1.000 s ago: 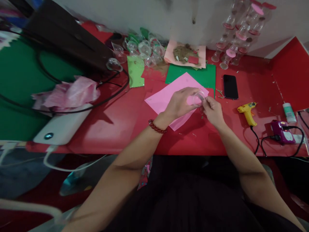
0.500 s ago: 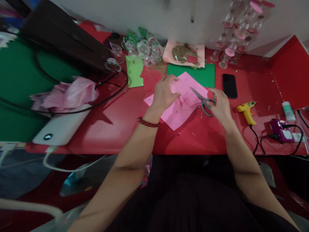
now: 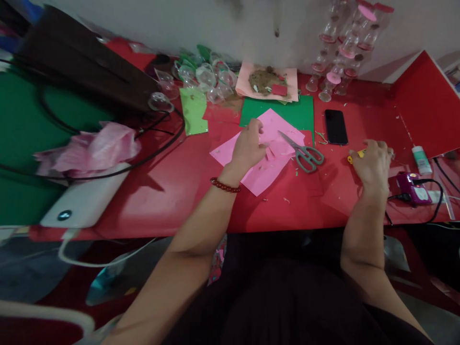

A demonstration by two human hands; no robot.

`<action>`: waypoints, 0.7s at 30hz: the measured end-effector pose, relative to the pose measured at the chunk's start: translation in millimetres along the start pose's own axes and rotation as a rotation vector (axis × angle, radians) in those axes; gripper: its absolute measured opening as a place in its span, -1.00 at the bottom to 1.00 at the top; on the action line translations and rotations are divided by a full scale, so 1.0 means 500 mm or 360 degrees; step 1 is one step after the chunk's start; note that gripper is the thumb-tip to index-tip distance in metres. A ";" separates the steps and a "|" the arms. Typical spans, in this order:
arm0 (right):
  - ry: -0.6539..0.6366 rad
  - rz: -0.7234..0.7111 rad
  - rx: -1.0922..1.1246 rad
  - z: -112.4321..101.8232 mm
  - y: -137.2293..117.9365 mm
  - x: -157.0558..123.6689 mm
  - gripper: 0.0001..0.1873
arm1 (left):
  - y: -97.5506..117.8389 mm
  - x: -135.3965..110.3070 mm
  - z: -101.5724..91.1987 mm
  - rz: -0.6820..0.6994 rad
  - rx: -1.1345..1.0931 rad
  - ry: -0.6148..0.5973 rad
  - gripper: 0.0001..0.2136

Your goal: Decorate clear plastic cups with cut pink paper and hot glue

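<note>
My left hand (image 3: 248, 147) curls over the pink paper (image 3: 257, 179), thumb and fingers bent round what looks like a clear plastic piece, hard to make out against the pink. A beaded bracelet circles that wrist. Scissors (image 3: 305, 155) with grey-green handles lie on the right part of the paper, blades pointing up and left, untouched. At the right, my right hand (image 3: 373, 165) closes over a yellow glue gun (image 3: 356, 155); most of the gun is hidden under the fingers and palm.
Behind the paper are a green sheet (image 3: 305, 108) and a pink sheet (image 3: 293, 81) with brown material. Clear plastic cups (image 3: 206, 76) cluster at the back left. A phone (image 3: 336, 127), a purple adapter (image 3: 413, 189), a small bottle (image 3: 421, 160) and stacked plastic pieces (image 3: 334, 76) stand right.
My right hand has let go of the scissors, leaving them on the paper, and has moved right onto the glue gun. My left hand stays at the pink paper. The view has shifted slightly.
</note>
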State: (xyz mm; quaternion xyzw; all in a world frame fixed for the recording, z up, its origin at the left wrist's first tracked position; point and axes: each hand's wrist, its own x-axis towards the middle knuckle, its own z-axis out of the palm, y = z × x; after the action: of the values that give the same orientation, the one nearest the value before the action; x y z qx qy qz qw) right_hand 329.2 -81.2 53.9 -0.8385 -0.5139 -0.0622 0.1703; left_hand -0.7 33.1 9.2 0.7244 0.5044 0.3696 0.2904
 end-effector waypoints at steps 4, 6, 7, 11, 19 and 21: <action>-0.0207 0.0242 -0.0108 0.012 0.075 -0.019 -0.50 | -0.011 0.012 0.006 -0.0099 -0.0388 0.0133 -0.56; -0.0273 0.0238 -0.0144 0.025 0.092 -0.025 -0.48 | -0.003 0.013 0.006 -0.0101 -0.0561 0.0117 -0.57; -0.0277 0.0229 -0.0161 0.030 0.094 -0.026 -0.46 | 0.003 0.013 0.005 -0.0107 -0.0633 0.0106 -0.57; -0.0286 0.0218 -0.0224 0.039 0.079 -0.022 -0.43 | 0.023 0.007 0.002 -0.0187 -0.0906 0.0003 -0.59; 0.0208 0.0178 0.0223 -0.040 0.052 -0.020 -0.52 | 0.053 -0.007 -0.014 -0.0306 -0.1487 -0.0305 -0.66; 0.0240 0.0121 0.0584 -0.072 0.019 -0.023 -0.64 | 0.064 -0.010 -0.021 -0.0387 -0.1599 -0.0414 -0.71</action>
State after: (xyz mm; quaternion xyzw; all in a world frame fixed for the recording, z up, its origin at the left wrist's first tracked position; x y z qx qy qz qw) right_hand 334.8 -107.1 82.2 -0.8052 -0.4704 -0.0237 0.3604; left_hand 6.0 18.5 39.4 0.4724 0.3053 0.4363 0.7023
